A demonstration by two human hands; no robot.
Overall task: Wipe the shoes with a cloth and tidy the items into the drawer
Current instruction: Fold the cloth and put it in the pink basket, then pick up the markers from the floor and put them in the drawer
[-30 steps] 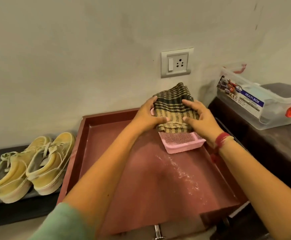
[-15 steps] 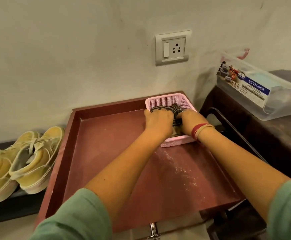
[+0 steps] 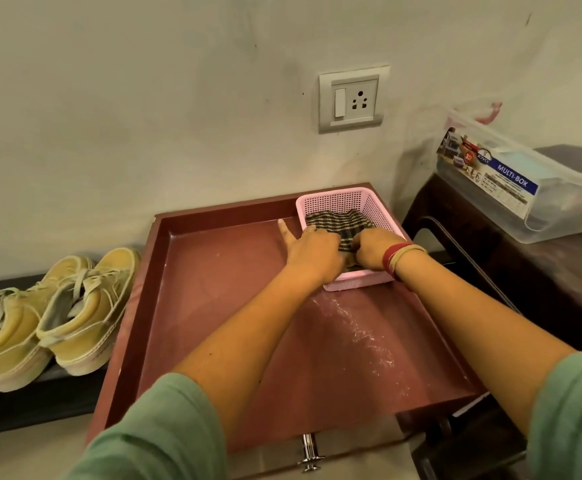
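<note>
Right hand (image 3: 374, 249) fingertips hidden in cloth (image 3: 334, 221)

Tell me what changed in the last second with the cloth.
The checked cloth went down from above the pink basket into it; the left hand and right hand followed it down and still grip it there, left forefinger now stuck out. Basket, open drawer, yellow shoes and plastic box stayed put.

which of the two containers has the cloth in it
The pink mesh basket in the far right corner of the red drawer; the checked cloth lies inside it. The clear plastic box sits outside, on the dark stand.
</note>
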